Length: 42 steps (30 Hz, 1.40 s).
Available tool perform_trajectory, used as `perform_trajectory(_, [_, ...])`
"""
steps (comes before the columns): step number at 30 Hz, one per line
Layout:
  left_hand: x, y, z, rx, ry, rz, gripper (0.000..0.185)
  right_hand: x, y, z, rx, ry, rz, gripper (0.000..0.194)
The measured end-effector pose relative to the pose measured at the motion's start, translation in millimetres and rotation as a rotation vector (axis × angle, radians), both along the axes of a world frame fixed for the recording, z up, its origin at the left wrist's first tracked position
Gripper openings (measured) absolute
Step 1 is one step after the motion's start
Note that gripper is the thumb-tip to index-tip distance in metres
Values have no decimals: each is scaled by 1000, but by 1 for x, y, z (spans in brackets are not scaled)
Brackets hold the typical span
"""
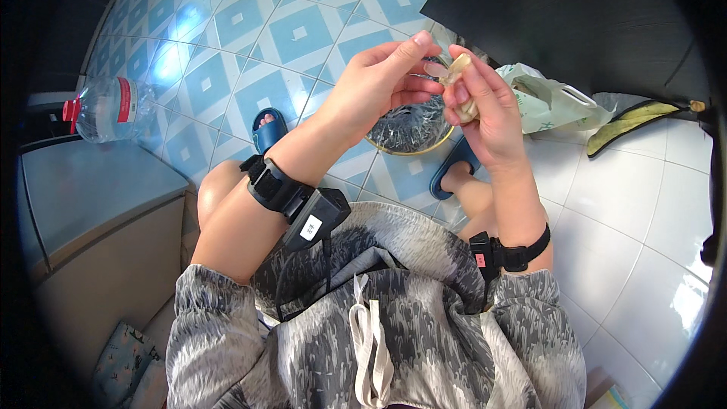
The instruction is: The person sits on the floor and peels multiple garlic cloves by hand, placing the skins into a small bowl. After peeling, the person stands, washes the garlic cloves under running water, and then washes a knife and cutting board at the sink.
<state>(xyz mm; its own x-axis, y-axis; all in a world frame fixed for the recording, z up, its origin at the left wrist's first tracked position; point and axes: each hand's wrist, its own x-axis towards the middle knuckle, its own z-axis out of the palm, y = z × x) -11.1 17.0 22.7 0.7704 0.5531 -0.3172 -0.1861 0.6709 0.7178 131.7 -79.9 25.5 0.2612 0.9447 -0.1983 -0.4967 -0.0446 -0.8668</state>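
Note:
My right hand [483,96] holds a pale, cream-coloured piece [467,108] that looks like garlic, pinched between thumb and fingers; part of it is hidden by the fingers. A thin translucent skin [436,70] sticks out from its left side, towards the other hand. Just left of it is my left hand [395,74], thumb raised and fingers loosely curled; whether its fingertips touch the skin cannot be told. Below both hands, on the floor, stands a round bin with a yellowish rim [406,153], lined with a dark, shiny plastic bag [410,125].
A pale plastic bag [548,102] stands at the right beside a yellow-green, dark-edged item [630,122]. A black panel [562,11] fills the upper right. At the left are a large clear bottle with a red cap [108,111] and a cabinet [102,199].

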Motion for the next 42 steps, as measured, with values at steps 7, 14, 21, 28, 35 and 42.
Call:
perform_trajectory(7, [0, -4, -1, 252, 104, -63, 28, -3, -1, -2, -50, -74, 25, 31])
perform_trajectory(14, [2, -6, -7, 515, 319, -33, 21, 2, -3, -1, -146, -309, 15, 28])
perform_trajectory(21, [-1, -10, -5, 772, 386, -108, 18, 13, -5, 1, -264, -189, 98, 26])
perform_trajectory(28, [1, -13, -5, 723, 257, -115, 16, 19, -5, 7, -293, 9, 161, 29])
perform_trajectory(35, [1, -13, -13, 741, 255, -83, 17, 8, -5, 3, -230, -168, 106, 31])
perform_trajectory(42, [2, -13, -15, 746, 258, -70, 17, 10, -7, 3, -168, -147, 133, 31])
